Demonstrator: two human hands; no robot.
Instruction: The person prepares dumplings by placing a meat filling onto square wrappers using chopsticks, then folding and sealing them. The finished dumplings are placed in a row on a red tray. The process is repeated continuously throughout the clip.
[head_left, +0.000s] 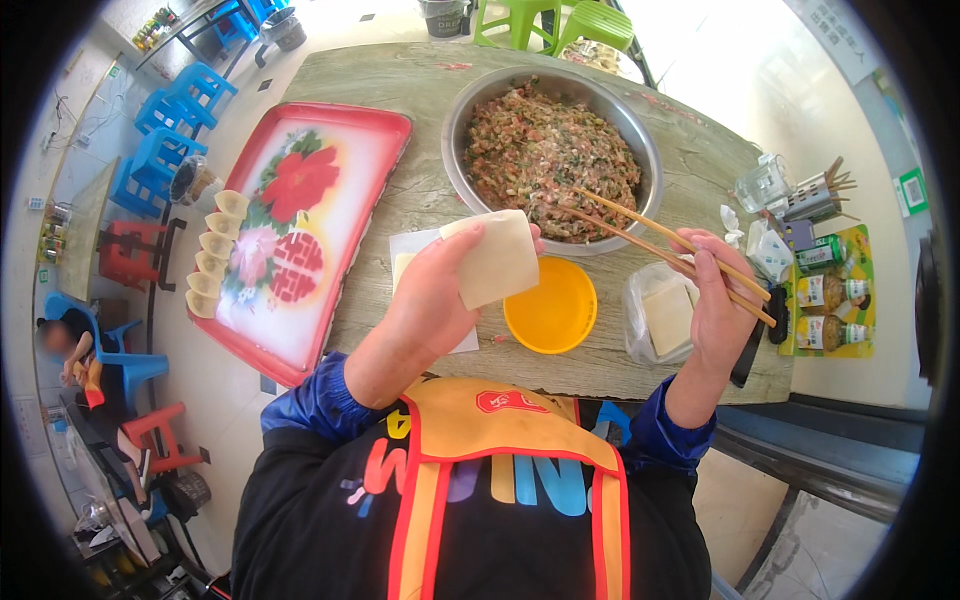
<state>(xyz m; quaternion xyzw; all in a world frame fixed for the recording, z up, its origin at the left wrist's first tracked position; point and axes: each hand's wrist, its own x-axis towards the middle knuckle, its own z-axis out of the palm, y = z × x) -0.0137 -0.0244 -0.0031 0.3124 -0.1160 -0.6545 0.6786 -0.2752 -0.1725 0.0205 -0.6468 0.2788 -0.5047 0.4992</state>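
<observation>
My left hand (431, 300) holds a square dough wrapper (496, 259) by its left side, over the table. In my right hand (716, 300) is a pair of wooden chopsticks (652, 225), tips at the minced filling (551, 150) inside a steel bowl (654, 161). A yellow bowl (550, 306) stands between my hands. More wrappers (667, 319) lie in a clear plastic bag beside my right hand. Behind my left hand, a white sheet (463, 341) and further wrappers are partly hidden. On the left, a red-rimmed floral tray (367, 217) bears several folded dumplings (217, 246) along its far-left edge.
At the table's (375, 75) right edge stand a glass mug (765, 182), a steel holder with chopsticks (814, 196), a green can (821, 255) and jars (821, 292). Blue stools (161, 154) stand on the floor at left. A seated person (82, 352) is at far left.
</observation>
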